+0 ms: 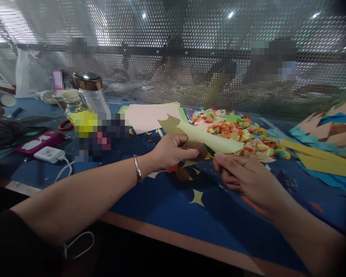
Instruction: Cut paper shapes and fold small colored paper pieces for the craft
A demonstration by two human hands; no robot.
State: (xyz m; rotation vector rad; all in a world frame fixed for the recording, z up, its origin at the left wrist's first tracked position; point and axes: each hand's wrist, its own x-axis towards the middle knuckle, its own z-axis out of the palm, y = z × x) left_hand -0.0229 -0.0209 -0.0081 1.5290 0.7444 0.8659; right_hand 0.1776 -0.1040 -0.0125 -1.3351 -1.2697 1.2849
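Note:
My left hand [170, 152] is closed on a yellow-green sheet of paper [207, 139], holding it above the blue table cover [167, 200]. My right hand [248, 181] is closed on scissors [210, 151] whose dark blades meet the paper's lower edge; the handles are hidden in the fingers. A silver bracelet [137, 167] sits on my left wrist. Small yellow-green offcuts [197, 197] lie on the cover below the hands.
A heap of small coloured paper pieces [239, 134] lies behind the hands. Pale paper sheets [150, 115] lie further back, yellow and blue strips [323, 157] at right. A glass jar [90, 94], a pink phone [39, 142] and a white charger [49, 154] stand at left. A perforated metal screen [190, 46] closes the back.

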